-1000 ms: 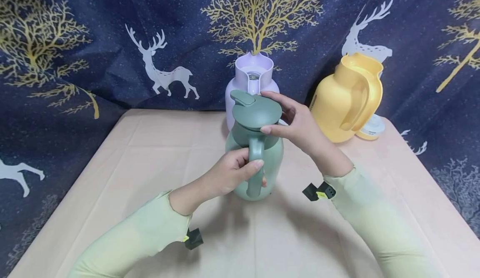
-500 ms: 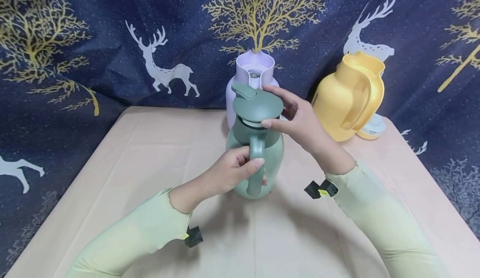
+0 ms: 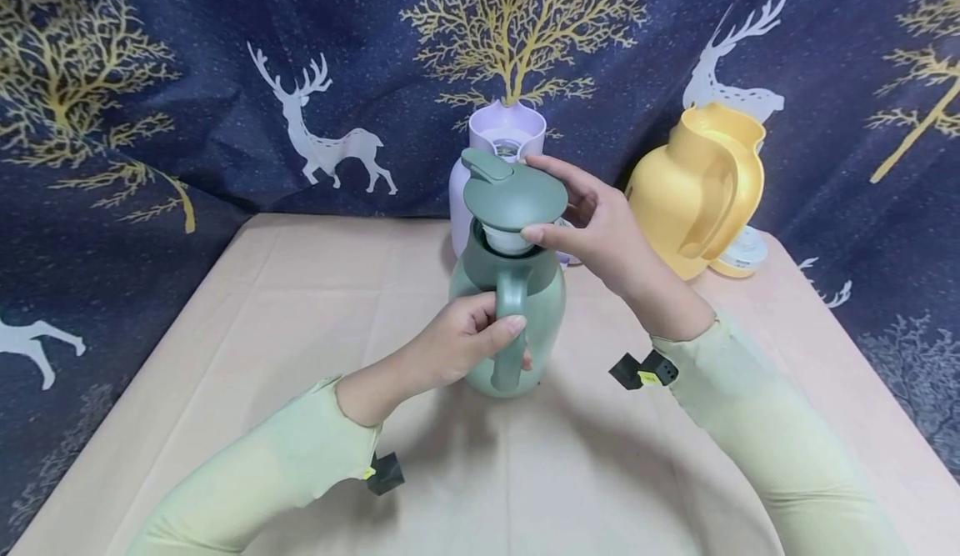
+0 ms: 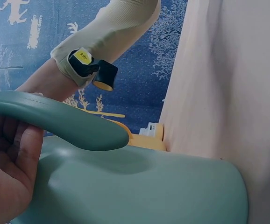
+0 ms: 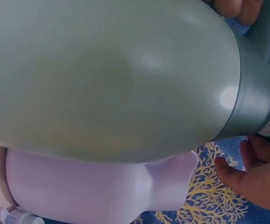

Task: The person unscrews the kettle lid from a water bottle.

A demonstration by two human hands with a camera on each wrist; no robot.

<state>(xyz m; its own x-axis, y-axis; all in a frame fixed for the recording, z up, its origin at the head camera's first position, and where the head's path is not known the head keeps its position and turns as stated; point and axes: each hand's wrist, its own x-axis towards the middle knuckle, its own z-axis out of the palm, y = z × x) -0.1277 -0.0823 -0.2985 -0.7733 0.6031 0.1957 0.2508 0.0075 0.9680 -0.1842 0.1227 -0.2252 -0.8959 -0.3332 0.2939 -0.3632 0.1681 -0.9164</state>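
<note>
A green thermos jug (image 3: 546,323) stands on the table in the middle of the head view. My left hand (image 3: 453,346) grips its handle (image 3: 512,293), thumb across the top of it; the left wrist view shows the fingers curled behind the handle (image 4: 65,119). With thumb and fingers at either side, my right hand (image 3: 603,231) holds the dark green lid (image 3: 519,197). The lid is tilted and raised over the neck, and its white stopper (image 3: 504,241) shows just above the opening. In the right wrist view my right hand (image 5: 261,179) is beside the lid end of the jug.
Close behind the green jug is a lilac jug (image 3: 461,206) without a lid. A lidless yellow jug (image 3: 663,197) stands back right, a yellow and white lid (image 3: 741,254) beside it. A lilac lid (image 5: 25,218) lies near the lilac jug. Patterned dark cloth (image 3: 225,147) hangs behind the table.
My right hand has lifted the lid up from the jug's neck, bringing its white stopper into sight. My left hand has stayed on the handle, and the jug has not moved.
</note>
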